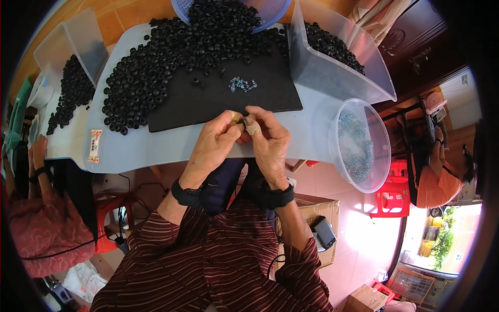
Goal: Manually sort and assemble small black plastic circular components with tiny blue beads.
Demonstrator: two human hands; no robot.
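Note:
My left hand and my right hand meet over the table's near edge, fingertips pinched together. A small black part shows between them, mostly hidden by the fingers. Pale wrapping covers some of my fingertips. Just beyond my hands lies a black mat. On it sits a little cluster of shiny bluish, clear pieces, too small to name. A large heap of black ring-shaped parts spreads over the mat's far and left sides.
A blue basket stands at the back. To the right are a clear bin of black parts and a round tub of tiny bluish pieces. A wrapped packet lies left. Co-workers' hands rest further left; another person sits far right.

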